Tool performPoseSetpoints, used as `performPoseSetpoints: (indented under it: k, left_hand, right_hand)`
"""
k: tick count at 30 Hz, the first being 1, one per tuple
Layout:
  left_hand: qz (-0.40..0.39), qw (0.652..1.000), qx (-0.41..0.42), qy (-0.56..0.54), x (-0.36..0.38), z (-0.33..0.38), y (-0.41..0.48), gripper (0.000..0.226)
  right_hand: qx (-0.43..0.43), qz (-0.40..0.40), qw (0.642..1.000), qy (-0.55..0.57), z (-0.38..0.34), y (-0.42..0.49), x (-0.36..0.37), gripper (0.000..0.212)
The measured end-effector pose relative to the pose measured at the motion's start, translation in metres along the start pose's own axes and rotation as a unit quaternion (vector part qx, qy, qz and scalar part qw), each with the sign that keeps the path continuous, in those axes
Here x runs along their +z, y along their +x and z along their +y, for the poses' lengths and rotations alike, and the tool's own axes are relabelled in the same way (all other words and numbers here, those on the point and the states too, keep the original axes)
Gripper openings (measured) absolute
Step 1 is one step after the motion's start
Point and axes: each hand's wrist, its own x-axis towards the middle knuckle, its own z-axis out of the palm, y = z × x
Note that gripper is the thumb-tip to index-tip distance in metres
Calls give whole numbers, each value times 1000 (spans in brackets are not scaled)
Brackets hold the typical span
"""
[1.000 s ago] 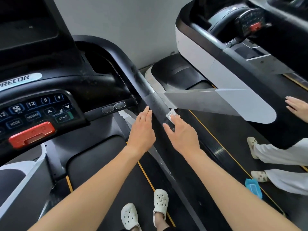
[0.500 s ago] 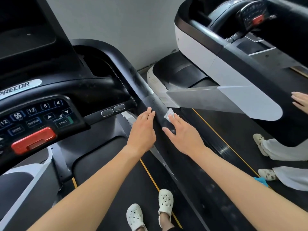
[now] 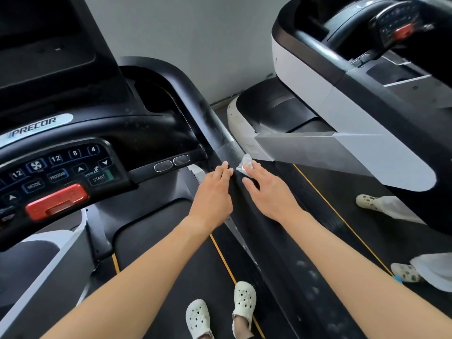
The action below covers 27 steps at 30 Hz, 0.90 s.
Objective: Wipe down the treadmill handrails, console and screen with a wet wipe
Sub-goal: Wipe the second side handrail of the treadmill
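Observation:
The black right handrail (image 3: 208,113) of the treadmill runs from the console down towards me. A small crumpled white wet wipe (image 3: 244,165) lies on the rail under the fingertips of my right hand (image 3: 266,192), which presses it with straight fingers. My left hand (image 3: 214,192) rests flat against the rail's inner side, fingers straight, holding nothing. The console (image 3: 56,172) with its buttons and red stop bar (image 3: 57,201) is at the left. The dark screen (image 3: 41,40) sits above it at the upper left.
A second treadmill (image 3: 342,106) stands close on the right, its white side arm just beyond the wipe. Another person's legs and white clogs (image 3: 369,201) are on its belt. My own feet in white clogs (image 3: 244,299) stand on the belt below.
Both hands have slid a little further up the handrail towards the console, the wipe moving along under my right fingers. The other person's hand at the right edge has left the view.

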Motion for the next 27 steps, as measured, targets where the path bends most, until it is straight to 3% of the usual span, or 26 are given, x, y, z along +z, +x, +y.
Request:
performPoseSetpoints:
  k: [4,11,15,20,27]
  left_hand:
    - [-8,1000,-8,0,0,3,-2,76]
    - [-13,1000,-7,-4,3,3,-9,77]
    - [-22,1000,-9,-19,3,9,-14,65]
    - [-33,999,-16,0,-1,8,-16,67]
    - [-14,997,72,15,5,14,-32,64]
  right_hand:
    - [32,-18,998,53,-10,25,3,51]
    - [22,27,997,67,21,-40,3,48]
    - [58,38,995,71,10,-31,3,46]
    - [67,42,993,87,0,-38,6,48]
    - [87,71,993,38,17,-96,0,44]
